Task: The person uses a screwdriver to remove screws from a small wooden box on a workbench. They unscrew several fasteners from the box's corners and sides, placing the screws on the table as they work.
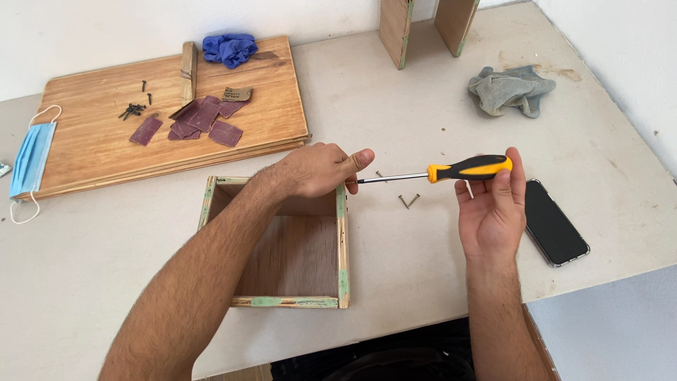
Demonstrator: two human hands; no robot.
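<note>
My left hand [321, 169] rests on the far right corner of an open square wooden box [343, 261], thumb pointing right toward the screwdriver tip. A yellow and black screwdriver [465, 168] lies level in my right hand [493, 208], held by the fingertips around its handle. Its metal shaft points left and its tip meets the box's corner by my left thumb. Whether a screw sits at the tip is hidden. Two loose screws [408, 201] lie on the table just below the shaft.
A dark phone [553, 226] lies right of my right hand. At the back left a wooden board [268, 127] carries sandpaper pieces [201, 120], black screws [132, 109], a wood strip and a blue glove [229, 48]. A grey rag [511, 90], face mask [29, 159] and upright wooden frame [405, 28] sit around.
</note>
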